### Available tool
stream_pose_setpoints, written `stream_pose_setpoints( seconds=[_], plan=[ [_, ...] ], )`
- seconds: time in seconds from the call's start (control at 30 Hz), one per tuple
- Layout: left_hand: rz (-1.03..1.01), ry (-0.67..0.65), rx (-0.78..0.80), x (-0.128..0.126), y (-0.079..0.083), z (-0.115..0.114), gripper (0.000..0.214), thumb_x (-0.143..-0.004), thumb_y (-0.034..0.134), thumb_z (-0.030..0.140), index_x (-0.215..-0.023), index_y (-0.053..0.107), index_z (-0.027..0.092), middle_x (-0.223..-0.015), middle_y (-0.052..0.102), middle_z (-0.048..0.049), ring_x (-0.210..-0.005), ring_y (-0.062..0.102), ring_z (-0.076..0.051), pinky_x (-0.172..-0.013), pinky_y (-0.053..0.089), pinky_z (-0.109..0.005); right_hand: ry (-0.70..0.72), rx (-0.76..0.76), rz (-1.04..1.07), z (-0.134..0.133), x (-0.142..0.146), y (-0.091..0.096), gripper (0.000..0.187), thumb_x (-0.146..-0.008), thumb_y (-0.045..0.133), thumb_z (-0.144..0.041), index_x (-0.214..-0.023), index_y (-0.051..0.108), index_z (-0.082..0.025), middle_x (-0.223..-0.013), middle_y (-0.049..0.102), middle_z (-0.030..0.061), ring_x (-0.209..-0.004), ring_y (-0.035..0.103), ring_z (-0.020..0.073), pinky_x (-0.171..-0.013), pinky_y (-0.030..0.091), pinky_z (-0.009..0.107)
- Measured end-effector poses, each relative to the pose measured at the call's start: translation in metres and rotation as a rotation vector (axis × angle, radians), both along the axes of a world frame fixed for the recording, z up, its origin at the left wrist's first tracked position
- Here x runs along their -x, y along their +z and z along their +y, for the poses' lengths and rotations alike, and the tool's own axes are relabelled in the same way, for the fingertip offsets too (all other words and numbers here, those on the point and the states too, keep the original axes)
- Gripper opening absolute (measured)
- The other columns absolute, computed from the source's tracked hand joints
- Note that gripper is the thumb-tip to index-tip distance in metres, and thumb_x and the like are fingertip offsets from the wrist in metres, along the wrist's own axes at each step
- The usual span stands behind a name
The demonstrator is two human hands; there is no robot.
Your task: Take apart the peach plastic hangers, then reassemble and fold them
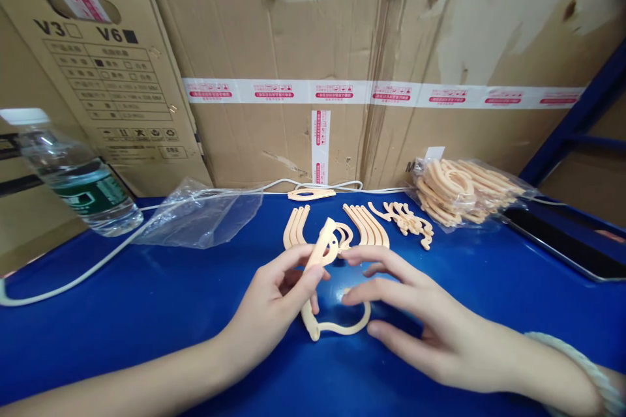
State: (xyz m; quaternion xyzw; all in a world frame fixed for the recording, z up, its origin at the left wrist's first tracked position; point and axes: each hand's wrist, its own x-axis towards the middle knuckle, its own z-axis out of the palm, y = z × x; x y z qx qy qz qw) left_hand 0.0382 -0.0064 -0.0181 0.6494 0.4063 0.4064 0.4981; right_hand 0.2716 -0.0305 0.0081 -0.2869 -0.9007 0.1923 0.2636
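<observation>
My left hand is closed on a beige plastic hanger piece, pinched between thumb and fingers and tilted upright. Below that hand, a beige curved arm with a thin hook shows; whether it joins the held piece is hidden by the fingers. Fingers spread, my right hand hovers just right of these parts, its thumb close to the hook's bend. Behind the hands lie curved hanger arms in a left row and a right row. Rounded beige pieces sit between the rows, partly covered.
Small hooks are piled right of the rows, before a clear bag of beige parts. A phone lies far right. At left are a water bottle, an empty plastic bag and a white cable. Cardboard stands behind.
</observation>
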Motion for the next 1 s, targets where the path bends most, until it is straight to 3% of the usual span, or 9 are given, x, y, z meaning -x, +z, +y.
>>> stream_pose_setpoints(
  seconds=[0.1,0.17,0.33,0.43,0.6,0.67,0.77,0.83,1.0],
  plan=[
    [0.052,0.007,-0.044,0.001,-0.001,0.000,0.032,-0.094,0.056,0.044,-0.116,0.063,0.022,-0.079,0.062,0.0017,-0.059,0.056,-0.010,-0.056,0.050,-0.019,-0.008,0.222,0.127,0.000,-0.003,0.000,0.040,-0.094,0.057,-0.021,-0.133,0.054,-0.027,-0.154,0.035,0.0090,-0.146,0.027,0.0213,-0.117,0.030,0.041],
    [0.071,-0.018,-0.063,0.002,-0.001,0.000,0.031,-0.095,0.055,0.043,-0.115,0.065,0.022,-0.069,0.058,0.0034,-0.057,0.054,-0.009,-0.054,0.048,-0.018,0.016,0.380,0.204,0.001,-0.004,-0.001,0.043,-0.095,0.058,-0.026,-0.137,0.052,-0.032,-0.154,0.037,0.0062,-0.147,0.026,0.0225,-0.117,0.030,0.043],
    [0.071,-0.076,-0.109,0.001,0.003,-0.003,0.024,-0.094,0.056,0.038,-0.107,0.069,0.022,-0.075,0.061,0.0015,-0.056,0.053,-0.009,-0.052,0.047,-0.017,0.082,0.667,0.421,0.007,-0.002,-0.003,0.040,-0.096,0.059,-0.030,-0.135,0.055,-0.034,-0.147,0.050,0.0048,-0.135,0.047,0.0229,-0.112,0.039,0.043],
    [0.088,-0.075,-0.109,0.000,0.005,-0.005,0.023,-0.094,0.056,0.038,-0.101,0.070,0.021,-0.071,0.060,0.0015,-0.057,0.053,-0.010,-0.051,0.046,-0.018,0.058,0.681,0.453,0.009,-0.001,-0.004,0.034,-0.095,0.060,-0.028,-0.129,0.061,-0.029,-0.143,0.055,0.0062,-0.132,0.051,0.0228,-0.112,0.038,0.044],
    [0.128,-0.055,-0.144,0.001,0.005,-0.006,0.023,-0.097,0.051,0.037,-0.099,0.067,0.020,-0.084,0.065,-0.0009,-0.070,0.061,-0.013,-0.064,0.049,-0.023,0.000,0.627,0.479,0.012,-0.004,-0.007,0.033,-0.092,0.064,-0.030,-0.124,0.062,-0.024,-0.136,0.059,0.0095,-0.125,0.056,0.0248,-0.108,0.044,0.046],
    [0.134,-0.057,-0.135,0.002,0.004,-0.006,0.024,-0.098,0.050,0.037,-0.096,0.065,0.019,-0.080,0.063,0.0001,-0.064,0.059,-0.012,-0.061,0.048,-0.023,-0.036,0.632,0.514,0.013,-0.004,-0.007,0.029,-0.091,0.064,-0.032,-0.119,0.062,-0.022,-0.130,0.062,0.0099,-0.118,0.061,0.0239,-0.102,0.048,0.043],
    [0.163,-0.047,-0.134,0.002,0.005,-0.007,0.025,-0.098,0.048,0.039,-0.092,0.063,0.019,-0.068,0.055,0.0034,-0.053,0.049,-0.009,-0.051,0.040,-0.021,-0.103,0.661,0.598,0.015,-0.001,-0.006,0.016,-0.091,0.065,-0.031,-0.100,0.059,-0.020,-0.102,0.066,0.0048,-0.097,0.067,0.0178,-0.086,0.054,0.032],
    [0.196,-0.040,-0.166,0.001,0.006,-0.007,0.025,-0.098,0.048,0.038,-0.093,0.063,0.019,-0.066,0.053,0.0040,-0.052,0.045,-0.009,-0.049,0.037,-0.020,-0.149,0.697,0.652,0.016,0.001,-0.006,0.018,-0.091,0.066,-0.032,-0.093,0.051,-0.021,-0.087,0.064,-0.0001,-0.080,0.068,0.0130,-0.074,0.054,0.026],
    [0.312,-0.035,-0.325,0.002,0.004,-0.008,0.020,-0.099,0.047,0.031,-0.104,0.063,0.022,-0.085,0.064,0.0001,-0.070,0.057,-0.013,-0.063,0.044,-0.022,-0.145,0.834,0.549,0.017,0.005,-0.010,0.030,-0.092,0.060,-0.046,-0.094,0.048,-0.018,-0.073,0.063,-0.0012,-0.051,0.059,0.0080,-0.048,0.043,0.020]
  ],
)
